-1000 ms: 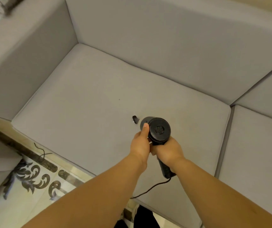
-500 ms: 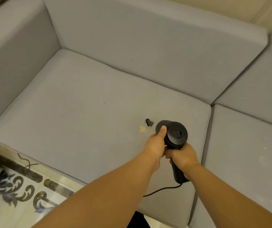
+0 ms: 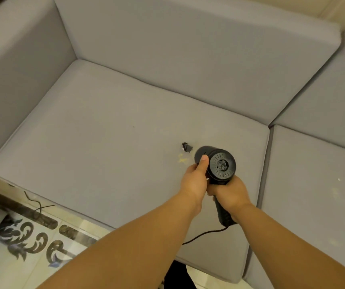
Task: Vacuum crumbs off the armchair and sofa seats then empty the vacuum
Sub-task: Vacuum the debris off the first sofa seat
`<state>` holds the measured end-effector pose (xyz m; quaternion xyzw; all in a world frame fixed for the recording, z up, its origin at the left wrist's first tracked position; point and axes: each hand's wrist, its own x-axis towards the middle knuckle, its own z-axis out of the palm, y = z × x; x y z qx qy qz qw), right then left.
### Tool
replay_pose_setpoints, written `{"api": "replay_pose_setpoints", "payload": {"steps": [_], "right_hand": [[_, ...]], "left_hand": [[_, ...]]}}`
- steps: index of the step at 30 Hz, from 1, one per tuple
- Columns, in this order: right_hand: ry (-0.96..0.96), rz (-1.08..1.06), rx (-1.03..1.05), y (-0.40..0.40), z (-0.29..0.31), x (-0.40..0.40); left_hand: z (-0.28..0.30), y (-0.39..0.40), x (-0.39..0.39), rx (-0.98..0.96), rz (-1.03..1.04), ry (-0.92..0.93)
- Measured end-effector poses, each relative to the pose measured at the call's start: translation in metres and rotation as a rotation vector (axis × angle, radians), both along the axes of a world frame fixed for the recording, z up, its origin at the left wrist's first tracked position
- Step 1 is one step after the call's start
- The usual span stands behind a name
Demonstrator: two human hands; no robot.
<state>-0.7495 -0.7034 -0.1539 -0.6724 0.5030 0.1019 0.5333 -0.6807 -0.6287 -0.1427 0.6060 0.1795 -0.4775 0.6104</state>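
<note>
both of my hands are on the handheld vacuum [image 3: 219, 163], a little right of the frame's centre. my right hand [image 3: 229, 192] is wrapped around its black handle, which runs down and to the right out of the fist. my left hand [image 3: 194, 180] grips the left side of the round body, thumb laid up along the casing beside the vented rear cap that faces the camera

the nozzle [image 3: 186, 147] pokes out up and to the left of the body, its tip right at the sofa seat cushion [image 3: 105, 153]; i cannot tell if it actually touches the fabric. a small scatter of yellow crumbs [image 3: 181, 159] lies on the cushion just below the nozzle tip, beside my left thumb. one dark speck [image 3: 133, 127] sits alone on the cushion, centre frame, well apart from the nozzle

the neighbouring seat cushion [image 3: 313, 195] at right carries pale crumbs and faint yellowish smears along its right side

the power cord [image 3: 203, 234] leaves the handle's end and curves down-left across the cushion front, passing behind my left forearm

lower left: patterned floor tiles [image 3: 31, 243] with dark scrollwork, and a thin black wire [image 3: 36, 202] lying near the sofa base
</note>
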Motion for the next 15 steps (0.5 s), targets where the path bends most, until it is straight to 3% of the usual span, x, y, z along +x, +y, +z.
{"api": "replay_pose_setpoints", "payload": {"steps": [8, 15], "right_hand": [[0.047, 0.002, 0.036, 0.015, 0.001, -0.023], [0.004, -0.131, 0.003, 0.027, 0.004, -0.048]], "left_hand": [[-0.003, 0.019, -0.020, -0.002, -0.029, 0.047], [0.008, 0.019, -0.035, -0.048, -0.134, 0.070]]}}
